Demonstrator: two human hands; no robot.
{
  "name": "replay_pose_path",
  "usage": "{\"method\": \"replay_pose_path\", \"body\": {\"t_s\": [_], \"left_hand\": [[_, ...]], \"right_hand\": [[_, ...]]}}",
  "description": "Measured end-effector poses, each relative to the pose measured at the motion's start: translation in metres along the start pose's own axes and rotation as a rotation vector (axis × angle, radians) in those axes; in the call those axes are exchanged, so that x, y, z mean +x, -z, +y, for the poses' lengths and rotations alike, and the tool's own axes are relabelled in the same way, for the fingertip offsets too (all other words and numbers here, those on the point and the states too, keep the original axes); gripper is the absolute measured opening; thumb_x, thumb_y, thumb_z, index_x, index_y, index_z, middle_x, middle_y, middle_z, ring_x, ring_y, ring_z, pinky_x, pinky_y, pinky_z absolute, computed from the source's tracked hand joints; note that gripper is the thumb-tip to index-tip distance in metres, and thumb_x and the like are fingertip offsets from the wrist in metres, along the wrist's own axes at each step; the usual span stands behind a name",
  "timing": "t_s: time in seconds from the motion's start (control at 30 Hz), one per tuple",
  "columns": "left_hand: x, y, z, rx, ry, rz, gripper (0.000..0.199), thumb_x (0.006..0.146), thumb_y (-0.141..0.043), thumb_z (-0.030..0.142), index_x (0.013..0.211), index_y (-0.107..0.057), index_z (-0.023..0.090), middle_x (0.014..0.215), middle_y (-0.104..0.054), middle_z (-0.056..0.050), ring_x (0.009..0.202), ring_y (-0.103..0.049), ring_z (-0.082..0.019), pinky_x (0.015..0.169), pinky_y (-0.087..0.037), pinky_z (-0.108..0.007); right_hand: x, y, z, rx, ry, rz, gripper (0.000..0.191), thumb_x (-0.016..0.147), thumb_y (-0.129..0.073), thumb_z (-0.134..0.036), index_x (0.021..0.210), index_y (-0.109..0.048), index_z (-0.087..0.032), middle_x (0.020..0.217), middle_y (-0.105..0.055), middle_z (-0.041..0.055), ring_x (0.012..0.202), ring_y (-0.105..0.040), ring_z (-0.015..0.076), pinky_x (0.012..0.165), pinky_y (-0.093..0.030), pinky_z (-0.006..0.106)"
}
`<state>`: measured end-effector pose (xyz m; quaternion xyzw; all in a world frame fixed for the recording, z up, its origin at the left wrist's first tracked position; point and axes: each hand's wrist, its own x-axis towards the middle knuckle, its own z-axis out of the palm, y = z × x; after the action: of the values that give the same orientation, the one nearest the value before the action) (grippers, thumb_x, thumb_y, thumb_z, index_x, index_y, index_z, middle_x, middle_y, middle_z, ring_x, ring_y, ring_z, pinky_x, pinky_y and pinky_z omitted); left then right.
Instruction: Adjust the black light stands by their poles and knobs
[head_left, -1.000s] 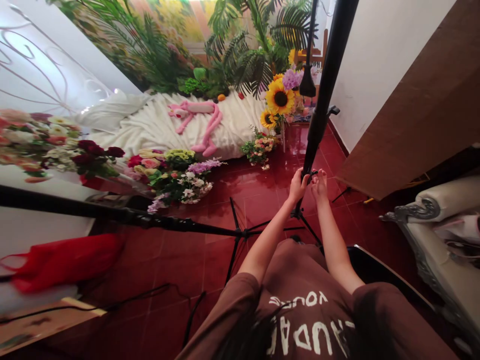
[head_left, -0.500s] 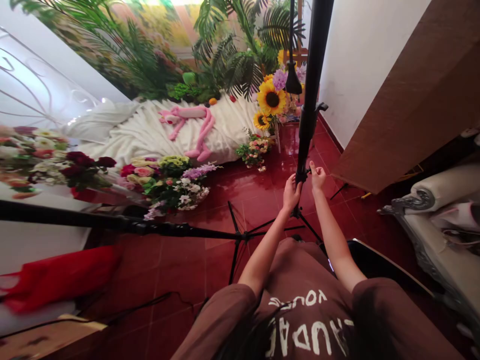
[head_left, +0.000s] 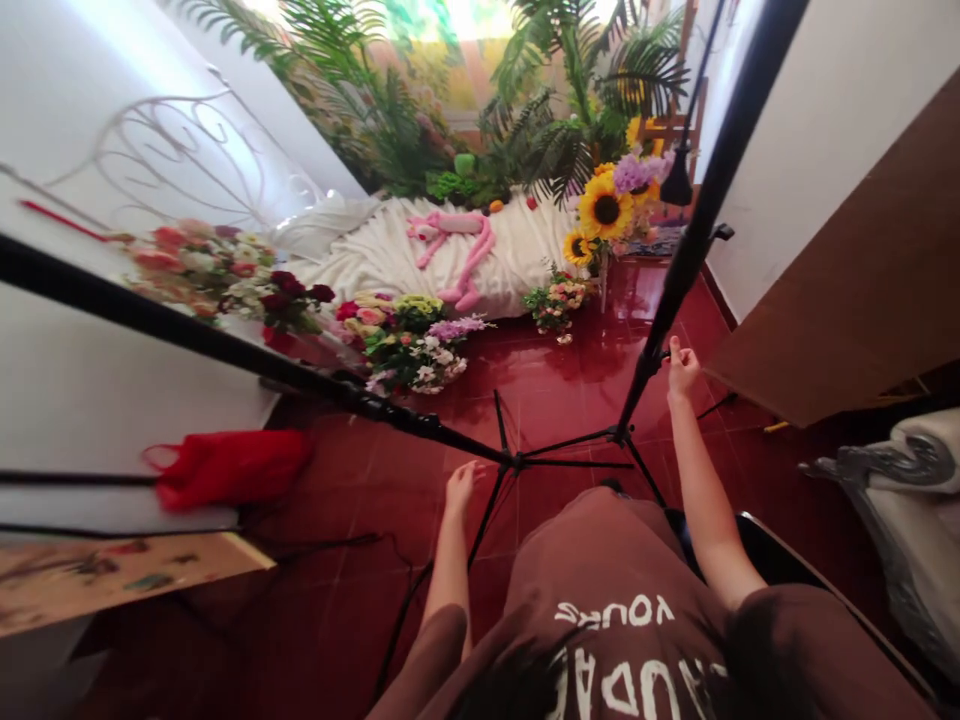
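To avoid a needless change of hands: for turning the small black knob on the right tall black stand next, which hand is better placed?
Probably right: the right hand has its fingers at the knob, while the left hand is by the other black stand.

Light is brightest far beyond the fingers point(head_left: 679, 365), blown out to white above the leafy backdrop point(head_left: 427, 90) and glaring in a streak on the wall point(head_left: 142, 50) at upper left. The red floor point(head_left: 390, 480) is dim around the fingers, with glossy reflections just beyond them and deep shadow at lower left. Wide-angle distortion stretches the edges, where detail turns soft; the fingers look slightly blurred.
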<state>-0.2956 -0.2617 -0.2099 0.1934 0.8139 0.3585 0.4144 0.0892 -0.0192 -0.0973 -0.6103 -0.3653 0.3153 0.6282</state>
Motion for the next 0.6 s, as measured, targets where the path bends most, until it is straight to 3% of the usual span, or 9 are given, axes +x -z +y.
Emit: {"method": "replay_pose_path", "body": {"t_s": [0.1,0.23,0.33,0.4,0.5,0.6], "left_hand": [[0.001,0.039,0.006,-0.232,-0.095,0.234,0.029,0.087,-0.05,0.047,0.092,-0.054,0.019,0.087,-0.069,-0.003,0.078,-0.069,-0.015,0.065,-0.052,-0.026],[0.002,0.062,0.039,-0.447,-0.408,0.452,0.043,0.083,-0.055,0.056,0.106,-0.055,0.019,0.108,-0.068,-0.009,0.093,-0.068,-0.016,0.076,-0.055,-0.027],[0.004,0.069,0.071,-0.456,-0.607,0.514,0.049,0.085,-0.054,0.058,0.117,-0.054,0.02,0.123,-0.063,-0.011,0.11,-0.064,-0.017,0.088,-0.053,-0.029],[0.008,0.071,0.087,-0.44,-0.681,0.525,0.051,0.083,-0.059,0.058,0.117,-0.053,0.02,0.12,-0.064,-0.01,0.109,-0.063,-0.018,0.092,-0.052,-0.03],[0.02,0.071,0.099,-0.365,-0.711,0.48,0.054,0.081,-0.061,0.06,0.113,-0.056,0.018,0.111,-0.067,-0.01,0.102,-0.065,-0.018,0.091,-0.052,-0.032],[0.033,0.067,0.1,-0.336,-0.705,0.51,0.054,0.082,-0.059,0.062,0.109,-0.058,0.016,0.104,-0.068,-0.011,0.095,-0.066,-0.018,0.089,-0.052,-0.032]], "right_hand": [[0.001,-0.001,0.0,-0.021,0.008,0.018,0.06,0.074,-0.057,-0.076,0.06,-0.031,-0.024,0.053,-0.039,-0.0088,0.051,-0.045,0.0084,0.059,-0.04,0.022],[0.005,-0.003,0.004,-0.059,0.04,0.033,0.062,0.073,-0.057,-0.078,0.059,-0.029,-0.024,0.051,-0.036,-0.0091,0.05,-0.046,0.009,0.057,-0.041,0.023],[0.007,-0.003,0.009,-0.062,0.084,0.048,0.063,0.071,-0.059,-0.078,0.058,-0.029,-0.024,0.051,-0.035,-0.0094,0.05,-0.047,0.0089,0.058,-0.043,0.023],[0.008,-0.004,0.013,-0.066,0.1,0.058,0.062,0.071,-0.059,-0.077,0.058,-0.03,-0.024,0.051,-0.036,-0.0093,0.05,-0.046,0.0088,0.058,-0.043,0.024],[0.009,-0.005,0.019,-0.08,0.112,0.075,0.062,0.072,-0.058,-0.078,0.058,-0.029,-0.024,0.051,-0.035,-0.0091,0.049,-0.045,0.0092,0.056,-0.044,0.025],[0.012,-0.005,0.021,-0.063,0.121,0.073,0.063,0.068,-0.058,-0.079,0.059,-0.029,-0.025,0.051,-0.036,-0.0082,0.048,-0.044,0.01,0.053,-0.043,0.026]]}}
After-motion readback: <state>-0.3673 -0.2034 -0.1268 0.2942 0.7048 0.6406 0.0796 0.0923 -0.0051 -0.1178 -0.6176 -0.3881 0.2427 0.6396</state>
